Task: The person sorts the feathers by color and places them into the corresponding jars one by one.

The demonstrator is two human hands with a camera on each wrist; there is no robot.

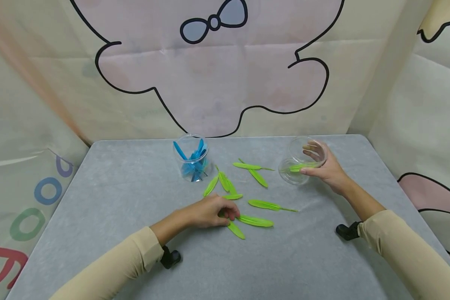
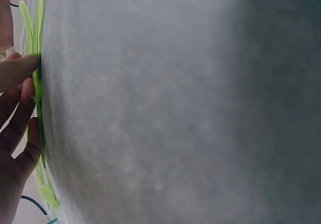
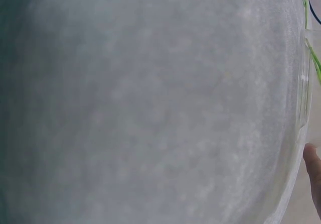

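Observation:
Around a clear plastic cup, the fingers and thumb of my right hand are curled; the cup leans toward the hand and has green feather inside. My left hand is low over the table, thumb and fingertips pinching a green feather. In the left wrist view, the left thumb and fingers meet green feathers lying along the cloth. Another green feather lies just right of the fingertips. The right wrist view catches only one fingertip and the cup's edge.
A second clear cup stands at the back with blue feathers in it. Several loose green feathers, such as one at centre right and a crossed pair, lie on the grey cloth-covered table. Printed curtains hang behind and beside it.

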